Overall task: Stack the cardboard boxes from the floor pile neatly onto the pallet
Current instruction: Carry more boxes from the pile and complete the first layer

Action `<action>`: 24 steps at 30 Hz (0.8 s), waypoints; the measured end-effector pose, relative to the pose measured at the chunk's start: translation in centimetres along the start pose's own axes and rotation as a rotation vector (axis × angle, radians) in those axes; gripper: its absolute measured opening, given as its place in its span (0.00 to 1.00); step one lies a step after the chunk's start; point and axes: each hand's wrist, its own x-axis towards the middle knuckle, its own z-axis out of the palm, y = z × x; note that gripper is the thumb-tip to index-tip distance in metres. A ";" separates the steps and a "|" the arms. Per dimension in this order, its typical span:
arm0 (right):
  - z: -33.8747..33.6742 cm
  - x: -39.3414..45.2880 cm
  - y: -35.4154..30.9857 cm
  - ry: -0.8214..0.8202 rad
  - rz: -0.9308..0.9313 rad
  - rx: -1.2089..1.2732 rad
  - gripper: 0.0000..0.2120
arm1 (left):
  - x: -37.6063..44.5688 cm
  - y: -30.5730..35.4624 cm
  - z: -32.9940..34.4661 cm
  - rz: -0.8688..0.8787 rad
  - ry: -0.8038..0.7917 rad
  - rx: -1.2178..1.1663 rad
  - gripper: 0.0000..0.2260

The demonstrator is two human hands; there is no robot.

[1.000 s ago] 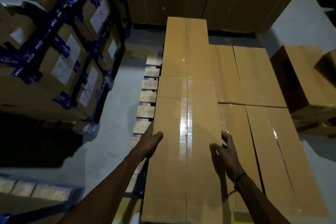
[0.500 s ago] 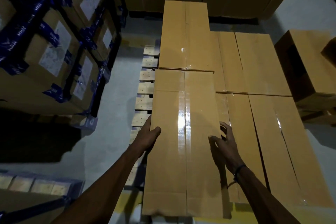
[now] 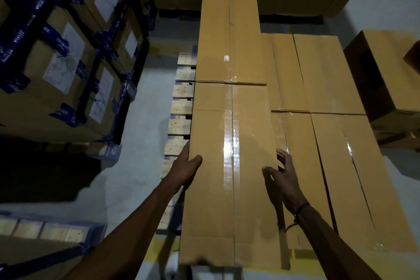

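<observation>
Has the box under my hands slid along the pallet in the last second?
No. The near box stays with its far end butted against the far box; only the camera has tilted.

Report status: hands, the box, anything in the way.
Left hand grips near box left edge; right hand at right edge, fingers loosely curled. Box butts far box on pallet. Nothing blocking.

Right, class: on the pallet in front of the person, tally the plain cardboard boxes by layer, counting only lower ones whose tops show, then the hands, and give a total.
Upper-layer boxes: 2, near box, far box
Lower-layer boxes showing: 4, far middle box, far right box, near middle box, near right box
Hands: 2, left hand, right hand
Total: 8
</observation>
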 end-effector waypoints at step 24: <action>-0.4 -4.7 2.3 -0.042 0.080 -0.059 0.31 | -7.3 -2.3 2.0 -0.028 0.142 -0.003 0.26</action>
